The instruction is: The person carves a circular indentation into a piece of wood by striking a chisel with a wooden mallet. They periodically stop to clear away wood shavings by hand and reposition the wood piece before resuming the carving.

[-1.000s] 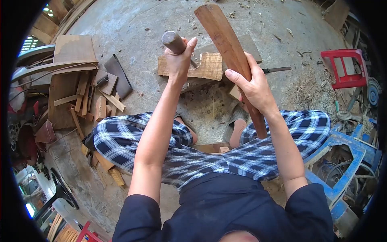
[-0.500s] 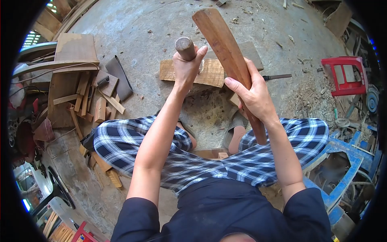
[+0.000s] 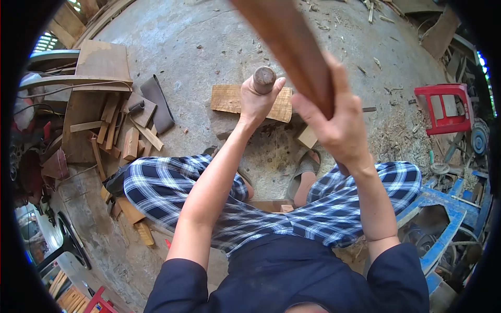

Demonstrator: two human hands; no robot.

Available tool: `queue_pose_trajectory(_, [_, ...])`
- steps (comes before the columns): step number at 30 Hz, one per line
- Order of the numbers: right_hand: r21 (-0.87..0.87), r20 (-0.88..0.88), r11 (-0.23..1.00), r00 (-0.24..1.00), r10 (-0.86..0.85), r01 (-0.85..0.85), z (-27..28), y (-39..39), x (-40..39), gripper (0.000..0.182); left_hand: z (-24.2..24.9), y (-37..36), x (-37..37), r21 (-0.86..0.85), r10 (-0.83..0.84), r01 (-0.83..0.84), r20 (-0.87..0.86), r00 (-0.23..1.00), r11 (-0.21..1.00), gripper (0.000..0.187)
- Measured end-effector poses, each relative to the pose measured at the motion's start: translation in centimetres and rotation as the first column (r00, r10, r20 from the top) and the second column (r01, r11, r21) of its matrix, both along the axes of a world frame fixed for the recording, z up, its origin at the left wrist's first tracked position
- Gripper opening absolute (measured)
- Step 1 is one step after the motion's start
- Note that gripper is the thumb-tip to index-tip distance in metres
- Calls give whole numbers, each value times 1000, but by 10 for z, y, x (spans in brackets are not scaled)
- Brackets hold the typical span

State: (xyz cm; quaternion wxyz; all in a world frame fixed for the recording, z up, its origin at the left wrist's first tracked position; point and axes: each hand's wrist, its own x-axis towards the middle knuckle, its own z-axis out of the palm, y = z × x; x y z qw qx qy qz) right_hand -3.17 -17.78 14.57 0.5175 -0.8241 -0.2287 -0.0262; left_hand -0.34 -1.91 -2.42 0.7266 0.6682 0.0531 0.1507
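Note:
My left hand (image 3: pixel 254 106) is closed round the upright, round wooden handle (image 3: pixel 264 78) of a chisel-like tool; its lower end is hidden behind the fist. Beneath that hand lies a light-brown wood block (image 3: pixel 225 98), its grain showing, with a darker support partly visible under it. My right hand (image 3: pixel 336 122) grips a long, flat wooden club (image 3: pixel 292 44), raised close to the camera and slightly blurred. The top of the club runs out of view, and its narrow end comes out below the hand.
Offcuts (image 3: pixel 130 144) and a leaning board (image 3: pixel 102 60) are on the left. A small wood block (image 3: pixel 308 136) is near my right foot. To the right are a red plastic stool (image 3: pixel 443 94), wood shavings (image 3: pixel 399 125) and a blue metal frame (image 3: pixel 443 229). Chips litter the concrete floor (image 3: pixel 182 41).
My right hand has lifted the club nearer the camera, so its top now leaves the frame. The left hand and its tool appear lower and further right over the wood block.

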Motion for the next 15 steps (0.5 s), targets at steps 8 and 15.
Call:
queue_pose_trajectory(8, [-332, 1, 941, 998, 67, -63, -13, -5, -8, 81, 2, 4, -10, -30, -126, 123, -107, 986, 992, 18])
queue_pose_trajectory(15, [-177, -238, 984, 971, -22, -22, -27, -17, -15, 76, 36, 28, 4, -31, 118, -125, -169, 978, 992, 12])
